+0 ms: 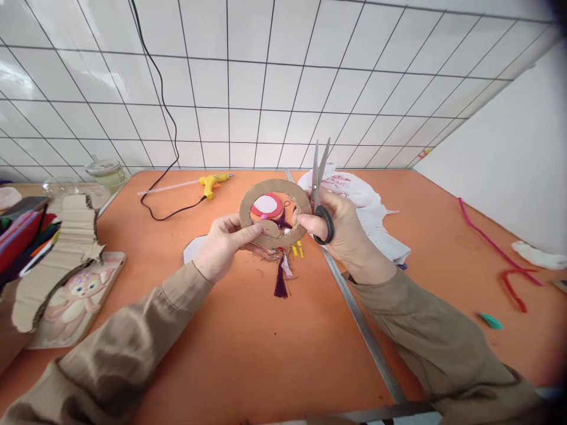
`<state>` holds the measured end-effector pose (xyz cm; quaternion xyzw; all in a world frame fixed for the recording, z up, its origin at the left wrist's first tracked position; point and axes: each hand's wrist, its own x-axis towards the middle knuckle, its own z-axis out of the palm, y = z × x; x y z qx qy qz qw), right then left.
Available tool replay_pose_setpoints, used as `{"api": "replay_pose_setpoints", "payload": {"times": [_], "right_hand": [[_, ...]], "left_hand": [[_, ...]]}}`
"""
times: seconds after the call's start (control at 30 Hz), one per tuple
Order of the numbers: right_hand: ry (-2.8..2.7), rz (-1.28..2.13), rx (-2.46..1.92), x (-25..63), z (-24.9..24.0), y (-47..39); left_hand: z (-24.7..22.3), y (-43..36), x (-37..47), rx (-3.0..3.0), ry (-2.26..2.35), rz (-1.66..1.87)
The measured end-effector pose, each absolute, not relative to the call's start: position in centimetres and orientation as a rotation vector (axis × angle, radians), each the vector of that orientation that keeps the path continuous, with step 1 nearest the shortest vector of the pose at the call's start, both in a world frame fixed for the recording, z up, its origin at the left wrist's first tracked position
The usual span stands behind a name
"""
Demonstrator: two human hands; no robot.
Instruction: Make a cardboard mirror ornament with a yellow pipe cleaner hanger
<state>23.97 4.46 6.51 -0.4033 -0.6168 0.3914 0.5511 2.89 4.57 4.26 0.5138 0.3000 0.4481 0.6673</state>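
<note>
A flat cardboard ring [252, 192] is held up over the table's middle, its inner edge ragged on the right. My left hand [224, 245] pinches the ring's lower left between thumb and fingers. In my right hand [345, 227] are scissors [324, 219] with black handles, blades pointing up and slightly parted. The right thumb and fingertips also touch the ring's right side. Through and below the ring show a pink-rimmed white disc [266, 205], a dark purple tassel [280, 280] and tangled thread scraps, partly hidden by the ring.
Behind lies a yellow glue gun [210, 185] with a black cord. White crumpled plastic [381, 227] lies right of centre. Torn cardboard [62, 260] rests over a picture board [84, 298] at left. Pink and red pipe cleaners [491, 239] lie far right. A tiled wall [248, 82] stands behind.
</note>
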Motion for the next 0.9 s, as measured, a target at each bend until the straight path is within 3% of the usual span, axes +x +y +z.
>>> {"api": "replay_pose_setpoints", "payload": {"times": [0.3, 0.63, 0.9], "right_hand": [[-1.375, 0.966, -0.979, 23.72, 6.91, 4.54], [-1.489, 0.855, -0.884, 23.3, 7.14, 3.99], [-1.455, 0.856, -0.85, 23.44, 6.58, 4.3]], "left_hand": [[3.86, 5.16, 2.47, 1.18, 0.661, 0.871], [4.66, 4.29, 3.18, 1.207, 0.757, 1.099], [3.98, 5.03, 2.35, 1.135, 0.62, 0.686]]}}
